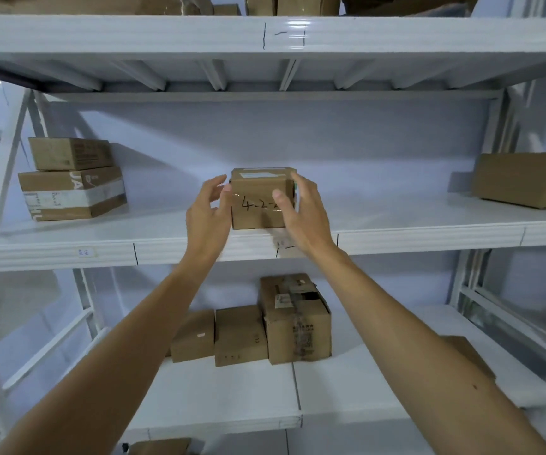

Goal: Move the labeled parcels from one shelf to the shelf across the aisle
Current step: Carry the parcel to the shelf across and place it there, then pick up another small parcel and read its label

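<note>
A small brown cardboard parcel (256,215) stands on the middle white shelf (412,239), near its front edge. Handwritten "4-2-" shows on its front and a white label on its top. My right hand (304,215) wraps the parcel's right side, thumb pressed on the front face over the writing. My left hand (207,218) is at the parcel's left edge with fingers spread; its fingertips are at the upper left corner, the palm apart from the box.
Two stacked boxes (71,182) sit at the shelf's left, a larger box (524,178) at its right. Three boxes (265,330) stand on the lower shelf (232,399) under my arms. More parcels fill the top shelf (166,34).
</note>
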Action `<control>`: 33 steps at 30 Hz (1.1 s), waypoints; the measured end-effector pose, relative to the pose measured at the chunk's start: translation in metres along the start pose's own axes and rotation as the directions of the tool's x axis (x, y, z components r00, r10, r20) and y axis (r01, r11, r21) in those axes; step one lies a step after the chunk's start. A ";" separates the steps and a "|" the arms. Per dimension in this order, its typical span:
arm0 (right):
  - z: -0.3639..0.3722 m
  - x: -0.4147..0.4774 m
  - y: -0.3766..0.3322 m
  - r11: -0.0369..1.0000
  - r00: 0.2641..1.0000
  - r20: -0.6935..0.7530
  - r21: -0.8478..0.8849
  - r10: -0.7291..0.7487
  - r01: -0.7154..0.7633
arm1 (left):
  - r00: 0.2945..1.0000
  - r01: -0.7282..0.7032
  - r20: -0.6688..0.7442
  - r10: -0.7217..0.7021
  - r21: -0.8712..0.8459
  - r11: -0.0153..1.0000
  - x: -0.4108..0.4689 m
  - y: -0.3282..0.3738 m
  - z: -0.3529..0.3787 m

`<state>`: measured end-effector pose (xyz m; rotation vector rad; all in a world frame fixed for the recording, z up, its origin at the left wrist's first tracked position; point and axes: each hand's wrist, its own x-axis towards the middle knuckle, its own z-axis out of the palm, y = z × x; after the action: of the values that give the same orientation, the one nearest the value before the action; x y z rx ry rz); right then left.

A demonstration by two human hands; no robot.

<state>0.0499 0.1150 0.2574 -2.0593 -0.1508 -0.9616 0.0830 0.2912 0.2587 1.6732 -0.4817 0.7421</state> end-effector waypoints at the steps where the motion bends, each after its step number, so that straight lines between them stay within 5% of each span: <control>1: -0.001 -0.005 -0.001 1.000 1.000 -0.001 0.001 -0.012 0.012 | 1.000 -0.024 0.017 0.025 -0.016 1.000 -0.006 0.004 0.001; 5: -0.012 -0.028 -0.003 1.000 0.999 -0.037 0.008 -0.011 0.011 | 0.984 -0.146 0.108 0.140 0.045 0.988 -0.035 0.014 0.011; 9: -0.026 -0.063 0.010 0.982 0.997 0.003 -0.176 -0.071 0.070 | 0.926 -0.330 0.227 0.300 0.107 0.938 -0.071 0.003 0.031; 14: -0.060 -0.113 0.042 0.959 0.995 -0.039 -0.266 0.089 -0.097 | 0.913 -0.153 0.381 0.148 -0.016 0.988 -0.112 -0.015 0.067; 21: -0.126 -0.169 0.108 0.868 0.931 -0.053 -0.346 0.361 -0.356 | 0.774 -0.015 0.633 -0.010 0.033 0.999 -0.169 -0.024 0.130; 33: -0.251 -0.207 0.237 0.747 0.849 0.072 -0.518 0.523 -0.417 | 0.702 0.123 0.688 -0.186 0.139 0.983 -0.260 0.001 0.273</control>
<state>-0.1408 -0.1755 0.0536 -2.4827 0.5464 -0.4772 -0.0444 0.0060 0.0472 2.0256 -0.8311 -0.0434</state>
